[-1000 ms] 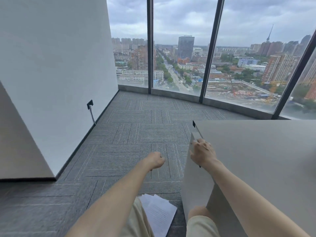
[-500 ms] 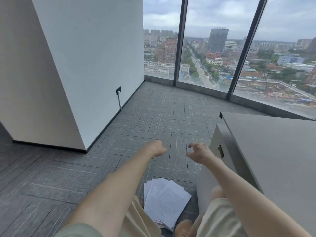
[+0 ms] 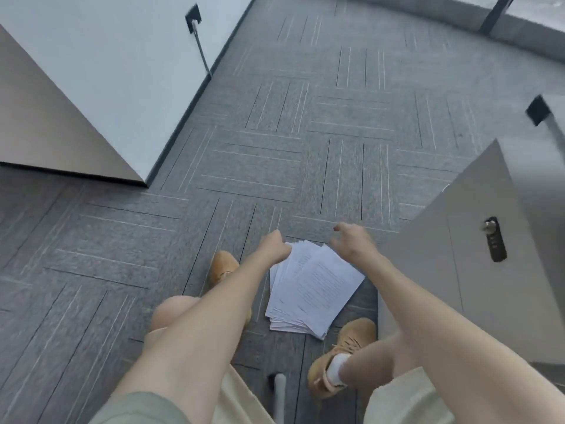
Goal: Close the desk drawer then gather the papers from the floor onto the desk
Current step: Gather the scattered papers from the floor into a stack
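Observation:
A fanned stack of white printed papers (image 3: 312, 286) lies on the grey carpet between my feet. My left hand (image 3: 275, 247) hovers at the stack's upper left corner, fingers curled, holding nothing. My right hand (image 3: 351, 241) is above the stack's upper right corner with fingers spread and nothing in it. The grey desk (image 3: 544, 185) stands at the right. Its drawer front (image 3: 477, 270), with a black combination lock (image 3: 494, 238), sits flush with the desk side.
A white wall (image 3: 122, 71) with a socket and cable (image 3: 200, 47) runs along the left, ending at a corner (image 3: 145, 183). My tan shoes (image 3: 345, 347) flank the papers. A white rod (image 3: 279, 393) lies near my feet. Open carpet stretches ahead.
My view has tipped down from the windows to the floor. My right hand left the drawer, which now sits flush. Both hands dropped toward the papers.

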Available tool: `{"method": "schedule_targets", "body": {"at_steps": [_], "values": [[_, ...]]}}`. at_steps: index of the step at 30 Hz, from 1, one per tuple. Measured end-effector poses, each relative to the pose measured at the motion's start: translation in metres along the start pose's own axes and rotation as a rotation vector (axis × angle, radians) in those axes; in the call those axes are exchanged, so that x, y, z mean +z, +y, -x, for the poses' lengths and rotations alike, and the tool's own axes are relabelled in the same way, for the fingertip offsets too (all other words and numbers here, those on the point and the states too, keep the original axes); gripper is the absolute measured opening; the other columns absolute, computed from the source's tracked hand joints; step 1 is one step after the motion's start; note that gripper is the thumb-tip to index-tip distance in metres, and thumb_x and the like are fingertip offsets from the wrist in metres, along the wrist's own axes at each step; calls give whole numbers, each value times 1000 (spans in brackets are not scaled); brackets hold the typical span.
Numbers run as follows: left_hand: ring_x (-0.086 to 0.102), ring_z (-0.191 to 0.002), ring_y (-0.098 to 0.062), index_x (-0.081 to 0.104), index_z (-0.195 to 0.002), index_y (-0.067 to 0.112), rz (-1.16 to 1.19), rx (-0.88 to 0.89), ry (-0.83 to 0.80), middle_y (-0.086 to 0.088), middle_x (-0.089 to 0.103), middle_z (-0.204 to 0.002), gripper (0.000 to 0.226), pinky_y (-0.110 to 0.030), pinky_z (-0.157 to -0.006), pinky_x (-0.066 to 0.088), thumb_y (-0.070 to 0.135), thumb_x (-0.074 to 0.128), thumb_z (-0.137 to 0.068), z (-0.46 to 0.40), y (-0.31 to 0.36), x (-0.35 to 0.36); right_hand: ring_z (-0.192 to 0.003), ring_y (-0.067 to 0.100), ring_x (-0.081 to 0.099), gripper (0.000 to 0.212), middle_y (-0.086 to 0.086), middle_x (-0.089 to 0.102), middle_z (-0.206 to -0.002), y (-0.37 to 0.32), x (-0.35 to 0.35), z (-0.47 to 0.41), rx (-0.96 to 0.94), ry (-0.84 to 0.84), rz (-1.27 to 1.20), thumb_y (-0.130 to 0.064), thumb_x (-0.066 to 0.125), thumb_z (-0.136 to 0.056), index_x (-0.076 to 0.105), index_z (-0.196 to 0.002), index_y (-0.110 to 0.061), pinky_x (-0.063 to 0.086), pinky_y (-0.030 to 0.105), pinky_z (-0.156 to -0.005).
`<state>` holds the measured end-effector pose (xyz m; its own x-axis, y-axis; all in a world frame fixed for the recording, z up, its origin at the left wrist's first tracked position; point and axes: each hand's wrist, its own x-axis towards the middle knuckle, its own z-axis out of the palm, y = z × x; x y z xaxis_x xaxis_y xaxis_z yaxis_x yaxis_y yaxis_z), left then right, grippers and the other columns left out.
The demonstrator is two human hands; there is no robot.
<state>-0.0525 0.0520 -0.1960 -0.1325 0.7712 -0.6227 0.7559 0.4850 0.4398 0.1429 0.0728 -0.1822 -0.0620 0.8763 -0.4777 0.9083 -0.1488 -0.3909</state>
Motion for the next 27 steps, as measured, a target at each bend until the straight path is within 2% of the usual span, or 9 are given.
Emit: {"method": "schedule_targets", "body": {"at_steps": [3, 6, 9, 12, 14, 16, 20, 23, 27], "values": [[48, -92, -27, 51, -115, 3, 25, -72, -23, -17, 57, -123, 29, -31, -67, 36, 21, 49, -91, -51, -18, 20, -121, 36, 55, 51, 17, 51, -142, 11, 36, -48, 86, -84, -51, -33, 49, -95, 48, -142, -13, 47, 41, -91], [53, -113, -33, 49, -125, 3, 57, -149, -39, -17, 57, -128, 38, -29, -75, 35, 18, 49, -90, -96, -35, 41, -122, 36, 55, 54, 19, 51, -143, 28, 77, -87, 156, -174, -73, -35, 50, -94, 46, -143, -12, 47, 42, -95], [52, -120, -33, 48, -128, 5, 104, -223, -33, -16, 57, -130, 40, -30, -77, 36, 16, 50, -89, -132, -55, 66, -127, 35, 52, 56, 18, 49, -146, 47, 116, -116, 220, -246, -85, -33, 50, -96, 43, -146, -10, 46, 40, -96], [46, -131, -35, 34, -144, 4, 172, -325, -29, -18, 49, -143, 58, -36, -97, 41, 16, 51, -89, -165, -81, 98, -122, 33, 55, 54, 17, 55, -141, 65, 158, -145, 297, -268, -149, -30, 51, -96, 44, -146, -9, 44, 37, -88], [44, -133, -36, 29, -146, 4, 199, -367, -39, -19, 46, -146, 64, -39, -104, 39, 17, 53, -88, -181, -97, 118, -110, 32, 59, 54, 18, 60, -134, 76, 184, -157, 354, -271, -207, -29, 51, -95, 44, -146, -10, 46, 36, -81], [40, -137, -37, 20, -151, 8, 247, -413, -45, -18, 38, -152, 74, -43, -110, 37, 18, 55, -86, -201, -113, 141, -114, 34, 59, 55, 19, 59, -134, 90, 213, -168, 410, -278, -253, -27, 51, -93, 45, -146, -11, 48, 36, -81], [33, -141, -37, 1, -155, 21, 323, -469, -52, -15, 25, -159, 90, -44, -110, 32, 11, 54, -83, -227, -133, 173, -124, 39, 53, 58, 22, 44, -146, 120, 261, -177, 522, -266, -283, -29, 52, -88, 45, -144, -14, 50, 45, -96], [38, -138, -34, 13, -154, 17, 316, -513, -60, -13, 33, -154, 82, -42, -108, 35, 12, 55, -84, -245, -145, 191, -142, 42, 29, 63, 27, 25, -156, 136, 284, -184, 649, -260, -243, -32, 55, -90, 36, -149, -20, 37, 50, -111], [44, -129, -36, 33, -144, 9, 269, -545, -6, -17, 35, -144, 64, -41, -104, 39, 13, 54, -83, -260, -156, 208, -148, 53, 3, 77, 38, -11, -158, 151, 303, -194, 820, -264, -229, -28, 51, -92, 9, -157, -25, 20, 62, -118]]}}
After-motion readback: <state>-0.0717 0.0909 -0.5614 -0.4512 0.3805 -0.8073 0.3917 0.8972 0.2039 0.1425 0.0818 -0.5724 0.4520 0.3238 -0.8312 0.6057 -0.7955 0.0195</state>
